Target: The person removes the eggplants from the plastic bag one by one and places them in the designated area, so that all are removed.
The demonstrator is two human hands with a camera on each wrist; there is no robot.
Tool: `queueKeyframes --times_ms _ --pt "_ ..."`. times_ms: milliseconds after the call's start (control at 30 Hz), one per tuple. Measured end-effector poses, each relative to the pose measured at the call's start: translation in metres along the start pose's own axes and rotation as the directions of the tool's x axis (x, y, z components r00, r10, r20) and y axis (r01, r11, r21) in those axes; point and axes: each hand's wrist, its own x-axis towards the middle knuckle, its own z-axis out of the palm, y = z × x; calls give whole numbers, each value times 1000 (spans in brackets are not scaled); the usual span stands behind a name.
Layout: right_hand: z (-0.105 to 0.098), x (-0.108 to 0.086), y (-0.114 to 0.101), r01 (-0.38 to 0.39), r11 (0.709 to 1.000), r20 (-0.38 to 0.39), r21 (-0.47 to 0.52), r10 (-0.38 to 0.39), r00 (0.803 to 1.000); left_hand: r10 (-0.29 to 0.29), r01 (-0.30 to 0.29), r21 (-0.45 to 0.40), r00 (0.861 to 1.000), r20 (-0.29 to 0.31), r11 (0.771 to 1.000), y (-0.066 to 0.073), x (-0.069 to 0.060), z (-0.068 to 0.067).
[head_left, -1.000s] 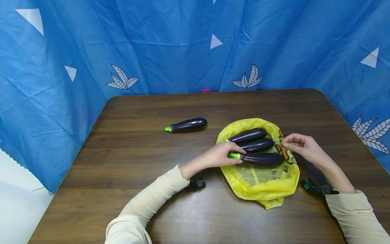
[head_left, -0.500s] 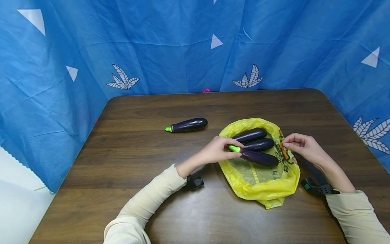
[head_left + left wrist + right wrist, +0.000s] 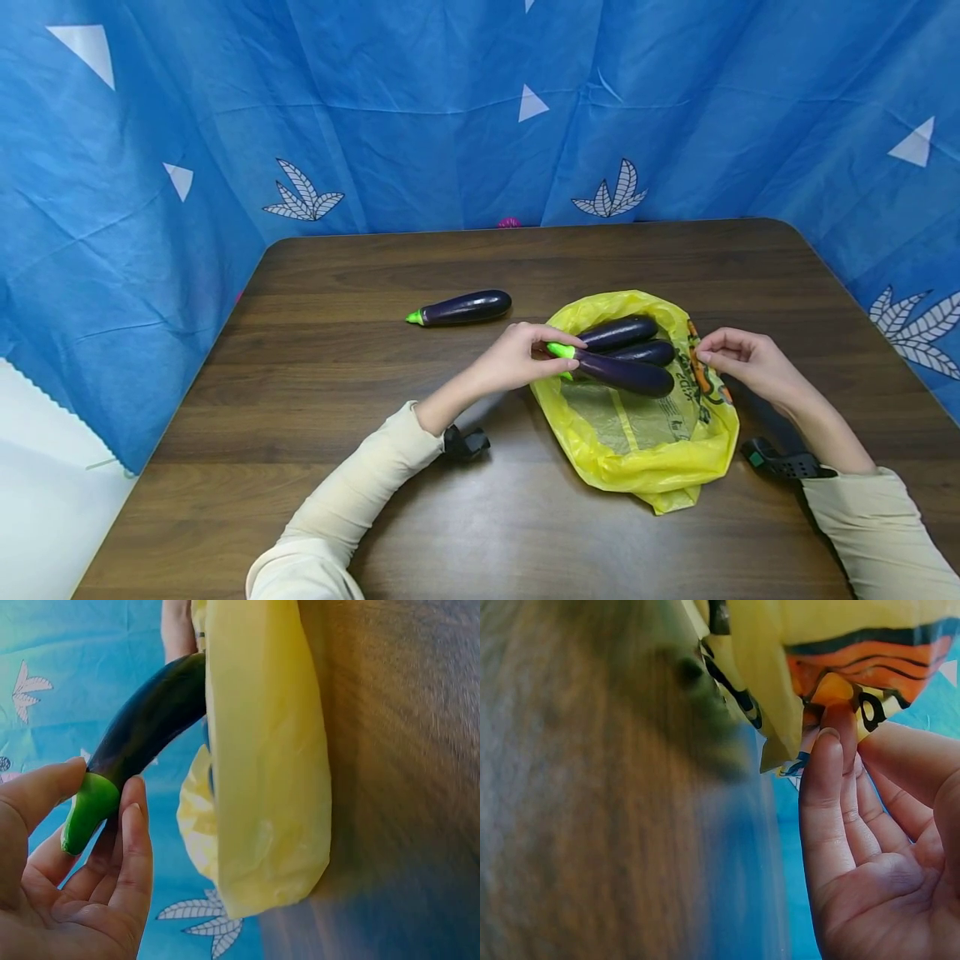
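Note:
My left hand (image 3: pixel 516 358) pinches the green stem end of an eggplant (image 3: pixel 626 374), which slants across the left part of an open yellow plastic bag (image 3: pixel 637 472). In the left wrist view thumb and fingers hold the green cap of that eggplant (image 3: pixel 146 716), and its far end is hidden behind the bag's wall (image 3: pixel 270 772). Two more eggplants lie in the bag, the back one (image 3: pixel 618 332) and a middle one (image 3: pixel 647 352) partly covered. My right hand (image 3: pixel 750 367) pinches the bag's right rim, near its orange print (image 3: pixel 855 671).
Another eggplant (image 3: pixel 468 307) lies on the brown wooden table (image 3: pixel 337 333), left of the bag and farther back. A blue patterned cloth (image 3: pixel 450 150) hangs behind the table and along its sides.
My left hand has moved left and away from me with the eggplant, whose stem end now rises over the bag's left rim. The right hand has stayed at the rim.

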Motion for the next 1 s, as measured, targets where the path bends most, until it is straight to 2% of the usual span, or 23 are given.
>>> queueKeyframes --times_ms 233,467,700,767,833,933,1000 --pt "0 0 2 -12 1000 -11 -11 12 1000 -15 12 -57 999 -50 998 1 -8 -13" --pt "0 1 2 -13 1000 -11 -12 12 1000 -11 4 -70 994 -110 998 -1 -19 -26" --pt "0 2 2 -8 1000 -5 -3 8 1000 -56 39 -107 986 -159 994 -6 -34 -41" --pt "0 2 2 -9 1000 -7 -7 8 1000 -76 57 -116 983 -168 992 0 -40 -46" --pt "0 2 2 -14 1000 -9 -10 14 1000 -90 68 -132 980 -177 989 -1 -45 -51" --pt "0 1 2 -20 1000 -9 -17 20 1000 -126 98 -148 973 -193 984 -4 -52 -58" --pt "1 0 1 -20 1000 -9 -19 20 1000 -133 101 -159 969 -209 982 -15 -55 -61"
